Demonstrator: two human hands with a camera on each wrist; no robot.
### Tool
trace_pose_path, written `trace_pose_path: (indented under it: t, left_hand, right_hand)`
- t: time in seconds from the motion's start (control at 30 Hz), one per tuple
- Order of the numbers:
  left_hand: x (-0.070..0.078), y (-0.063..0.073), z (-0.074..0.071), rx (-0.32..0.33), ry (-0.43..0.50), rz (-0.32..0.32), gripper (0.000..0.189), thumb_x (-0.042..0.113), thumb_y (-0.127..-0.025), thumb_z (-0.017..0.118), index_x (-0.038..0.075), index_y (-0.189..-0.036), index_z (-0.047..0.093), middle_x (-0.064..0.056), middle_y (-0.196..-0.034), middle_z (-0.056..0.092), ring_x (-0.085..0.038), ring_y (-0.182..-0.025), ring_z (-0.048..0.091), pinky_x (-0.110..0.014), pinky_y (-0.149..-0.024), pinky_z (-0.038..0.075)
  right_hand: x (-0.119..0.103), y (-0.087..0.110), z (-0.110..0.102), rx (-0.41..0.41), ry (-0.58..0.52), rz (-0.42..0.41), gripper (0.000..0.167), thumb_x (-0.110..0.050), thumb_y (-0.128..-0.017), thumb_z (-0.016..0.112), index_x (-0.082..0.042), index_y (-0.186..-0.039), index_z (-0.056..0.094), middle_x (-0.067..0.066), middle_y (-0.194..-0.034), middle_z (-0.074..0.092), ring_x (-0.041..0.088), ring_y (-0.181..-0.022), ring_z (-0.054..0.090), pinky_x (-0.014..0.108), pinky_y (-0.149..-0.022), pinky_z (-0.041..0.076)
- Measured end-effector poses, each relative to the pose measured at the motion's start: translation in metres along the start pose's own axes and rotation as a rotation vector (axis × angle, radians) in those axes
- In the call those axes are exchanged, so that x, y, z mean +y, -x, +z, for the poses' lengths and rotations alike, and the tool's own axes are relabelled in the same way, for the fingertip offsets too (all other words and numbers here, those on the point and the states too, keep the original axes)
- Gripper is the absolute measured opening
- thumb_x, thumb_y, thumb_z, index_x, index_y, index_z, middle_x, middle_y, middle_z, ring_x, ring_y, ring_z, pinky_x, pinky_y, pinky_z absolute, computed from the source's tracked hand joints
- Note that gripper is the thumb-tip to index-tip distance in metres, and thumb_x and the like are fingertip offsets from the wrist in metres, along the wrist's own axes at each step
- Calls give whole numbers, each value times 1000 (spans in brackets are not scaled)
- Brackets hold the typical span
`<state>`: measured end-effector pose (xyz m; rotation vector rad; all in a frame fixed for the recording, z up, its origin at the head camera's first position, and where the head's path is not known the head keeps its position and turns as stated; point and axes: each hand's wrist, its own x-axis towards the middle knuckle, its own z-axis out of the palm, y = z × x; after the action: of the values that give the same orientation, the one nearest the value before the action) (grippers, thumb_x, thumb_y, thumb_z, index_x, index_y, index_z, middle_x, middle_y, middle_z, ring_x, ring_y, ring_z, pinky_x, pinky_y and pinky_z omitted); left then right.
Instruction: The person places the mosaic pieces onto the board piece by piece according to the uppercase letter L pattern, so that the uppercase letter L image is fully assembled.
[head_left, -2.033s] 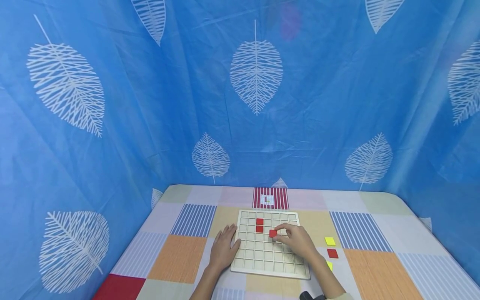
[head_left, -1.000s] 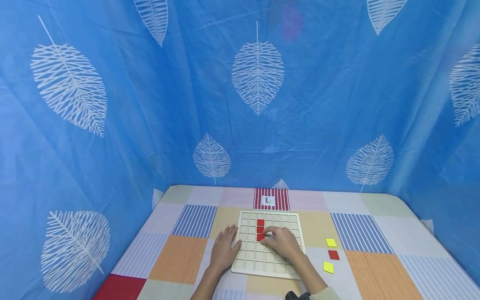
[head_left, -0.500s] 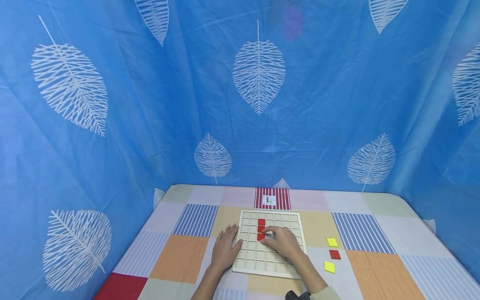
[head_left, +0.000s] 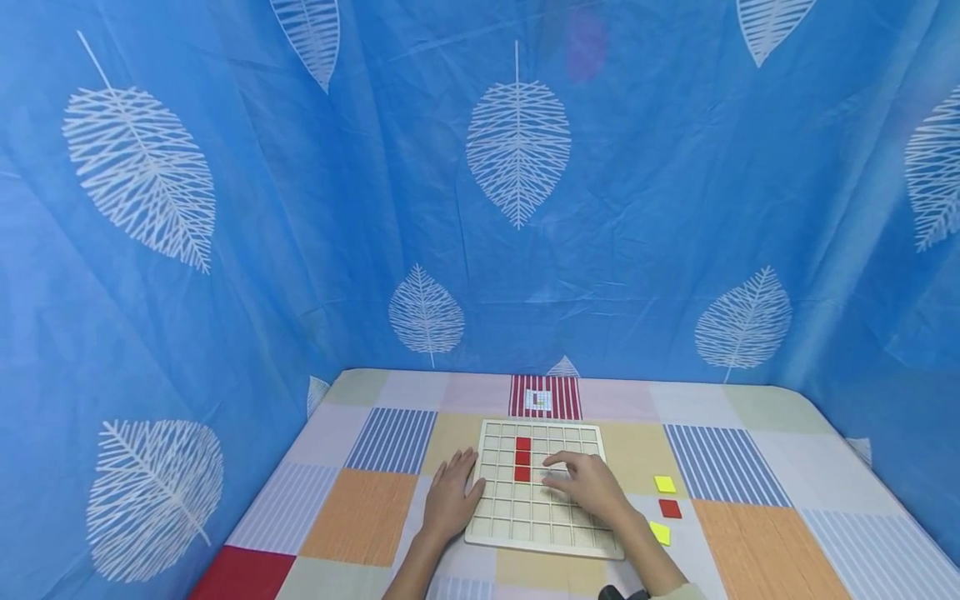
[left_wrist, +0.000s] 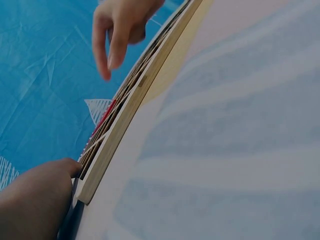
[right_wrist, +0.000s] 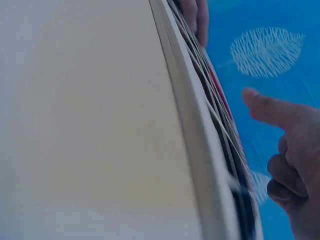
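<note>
A cream square board (head_left: 501, 510) with a raised grid lies on the cloth. Three red square tiles (head_left: 522, 458) fill neighbouring cells in one column of it. My left hand (head_left: 447, 497) rests along the board's left edge, fingers straight; its thumb side shows at the rim in the left wrist view. Over the board's right half hovers my right hand (head_left: 588, 486), just right of the red column, thumb and index finger apart with nothing between them. In the right wrist view, that hand's (right_wrist: 295, 155) other fingers are curled.
Right of the board lie a far yellow tile (head_left: 665, 484), a loose red tile (head_left: 671, 508) and a near yellow tile (head_left: 661, 533). Behind the board is a small card with a printed grid (head_left: 538, 402). A blue curtain (head_left: 600, 317) rises behind the table.
My right hand brought a red tile left, set it below the other two in the column, then let go and drew back to the right. The left hand stayed put.
</note>
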<state>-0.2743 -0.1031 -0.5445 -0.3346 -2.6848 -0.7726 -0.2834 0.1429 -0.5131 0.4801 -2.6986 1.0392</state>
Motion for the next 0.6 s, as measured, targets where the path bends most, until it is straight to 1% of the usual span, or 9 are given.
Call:
trace_pose_path:
  t: [0.07, 0.17, 0.37, 0.5, 0.6]
  left_hand:
    - [0, 0, 0, 5, -5, -1, 46, 25, -88, 58, 4, -128, 52, -13, -133, 50, -31, -126, 41, -48, -107, 25]
    - [-1, 0, 1, 10, -8, -1, 46, 25, -88, 58, 3, -128, 52, -12, -133, 50, -31, -127, 40, -48, -107, 25]
    - [-1, 1, 1, -1, 5, -7, 47, 26, -88, 57, 3, -129, 52, -13, -134, 49, -31, -128, 39, -49, -108, 24]
    - [0, 1, 0, -9, 6, -8, 47, 25, -88, 57, 3, -129, 52, -13, -134, 49, -32, -128, 39, -49, -108, 24]
    - [0, 0, 0, -10, 4, -10, 47, 25, -88, 57, 3, -129, 52, -13, -134, 49, -32, -128, 39, -49, -108, 24]
  right_hand:
    - [5, 3, -11, 5, -9, 30, 21, -32, -74, 76, -23, -93, 71, -11, -48, 29, 3, -45, 21, 20, -40, 22]
    - [12, 10, -30, 23, -11, 43, 22, -29, -74, 77, -21, -93, 71, -10, -48, 29, 3, -46, 20, 20, -41, 21]
    - [31, 29, -62, 114, 6, 11, 22, -27, -75, 76, -18, -94, 71, -11, -49, 27, 1, -44, 19, 19, -38, 23]
    - [45, 42, -81, 167, 19, 48, 23, -28, -75, 76, -17, -95, 71, -10, -50, 27, 1, -42, 20, 20, -35, 23]
    - [57, 51, -93, 172, 22, 106, 27, -31, -75, 76, -17, -97, 70, -8, -50, 28, 2, -43, 21, 21, -34, 23]
